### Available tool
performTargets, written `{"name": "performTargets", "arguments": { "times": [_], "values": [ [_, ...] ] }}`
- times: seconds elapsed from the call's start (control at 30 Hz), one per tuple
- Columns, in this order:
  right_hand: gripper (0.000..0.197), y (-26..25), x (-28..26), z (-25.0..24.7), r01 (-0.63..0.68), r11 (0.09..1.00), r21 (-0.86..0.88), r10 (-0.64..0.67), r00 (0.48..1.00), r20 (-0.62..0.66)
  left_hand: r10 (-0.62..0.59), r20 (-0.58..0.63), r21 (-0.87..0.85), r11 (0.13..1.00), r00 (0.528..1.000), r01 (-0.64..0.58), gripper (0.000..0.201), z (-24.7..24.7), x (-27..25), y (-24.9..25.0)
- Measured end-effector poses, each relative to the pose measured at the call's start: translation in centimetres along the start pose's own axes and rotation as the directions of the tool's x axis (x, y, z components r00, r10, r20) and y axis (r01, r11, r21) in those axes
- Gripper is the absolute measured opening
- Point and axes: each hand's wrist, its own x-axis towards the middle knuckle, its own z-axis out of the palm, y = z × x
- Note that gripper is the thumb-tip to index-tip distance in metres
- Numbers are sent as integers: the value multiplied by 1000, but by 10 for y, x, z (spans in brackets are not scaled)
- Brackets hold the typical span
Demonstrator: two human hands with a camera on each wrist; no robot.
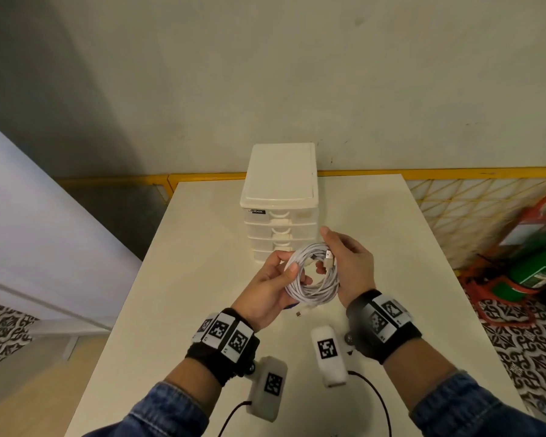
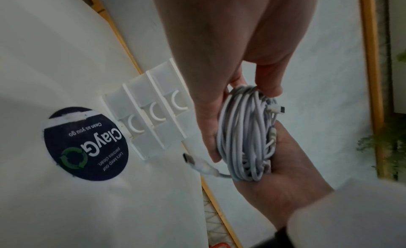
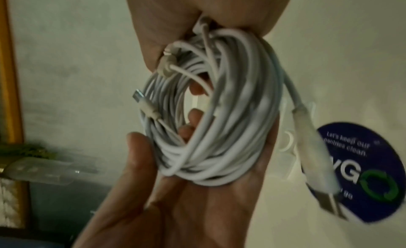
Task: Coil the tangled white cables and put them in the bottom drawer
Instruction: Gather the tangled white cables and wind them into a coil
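Observation:
Both hands hold a coil of white cables (image 1: 312, 279) in the air over the white table (image 1: 202, 279), just in front of the white drawer unit (image 1: 279, 197). My left hand (image 1: 282, 274) grips the coil's left side, thumb on top and fingers through the loop. My right hand (image 1: 331, 258) pinches the right side where plug ends lie. One USB plug (image 1: 298, 314) dangles below. In the left wrist view the coil (image 2: 246, 135) sits between both hands and the unit's drawers (image 2: 151, 113) are all shut. The right wrist view shows the coil (image 3: 230, 130) and the hanging plug (image 3: 314, 156).
A round dark blue sticker (image 2: 85, 144) lies on the table near the drawer unit. A yellow mesh fence (image 1: 470, 203) runs behind the table. A green cylinder in a red stand (image 1: 533, 266) sits on the floor at the right.

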Motion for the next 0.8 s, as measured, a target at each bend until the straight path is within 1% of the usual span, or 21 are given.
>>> {"name": "performTargets", "arguments": {
  "times": [0.1, 0.17, 0.27, 0.37, 0.43, 0.5, 0.6, 0.7, 0.77, 0.8],
  "values": [
    [38, -5, 2, -4, -11, 999, -47, 15, 997, 73, 24, 8, -34, 999, 1000, -24, 13, 5, 4, -1],
    [40, -7, 2, -6, 38, 997, -65, -33, 997, 68, 30, 8, -30, 999, 1000, -30, 16, 7, 7, -2],
    [35, -10, 5, -9, 100, 992, -80, -96, 994, 55, 26, 3, -52, 998, 1000, -26, 20, 11, 8, -4],
    [34, -10, 11, -12, 73, 995, -61, -71, 997, 28, 4, -12, -51, 999, 1000, -5, 20, 14, 5, -9],
    [38, -7, 12, -14, 36, 998, -43, -35, 999, 26, 5, -36, -21, 1000, 999, -6, 19, 13, 2, -14],
    [37, -5, 12, -16, 20, 999, -46, -19, 999, 34, 18, -68, 20, 1000, 998, -17, 19, 12, -1, -19],
    [28, -5, 12, -17, 24, 994, -109, -16, 998, 66, 25, -90, 63, 998, 996, -19, 20, 12, -2, -23],
    [21, -13, 16, -16, 67, 978, -199, -45, 993, 111, 4, -83, 101, 995, 997, 4, 19, 10, 0, -19],
    [21, -19, 22, -14, 125, 953, -275, -89, 986, 138, -14, -86, 113, 993, 996, 24, 20, 8, 4, -17],
    [25, -22, 26, -12, 157, 933, -322, -114, 982, 149, -21, -95, 117, 993, 995, 33, 21, 7, 7, -16]
  ]
}}
